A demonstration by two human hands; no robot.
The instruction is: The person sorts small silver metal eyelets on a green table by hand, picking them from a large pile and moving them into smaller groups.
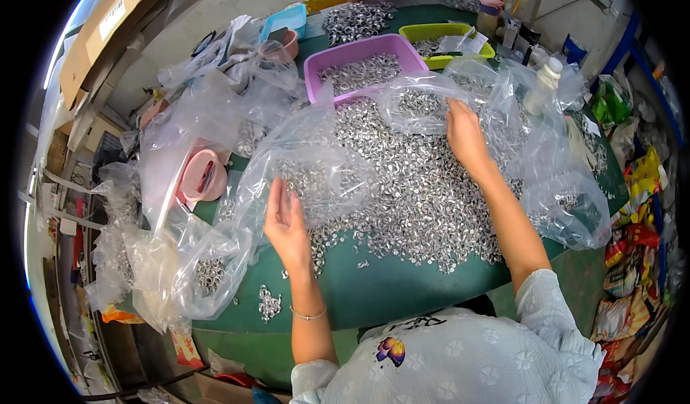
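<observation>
green table: plastic bags veil metal rings.

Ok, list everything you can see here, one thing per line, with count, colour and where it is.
table: one, green, centre.
small metal rings: one big heap, too many to count, silver, middle of the table.
clear plastic bags: several, transparent, some holding rings, spread from the left side to the right edge.
purple tray: one, rings inside, behind the heap.
green tray: one, yellow-green, far right of the purple one.
blue tray: one, light blue, far left.
pink round container: one, left, under plastic.
white bottle: one, right.
left hand: open, at a bag by the heap.
right hand: open, resting on a bag over the heap.
</observation>
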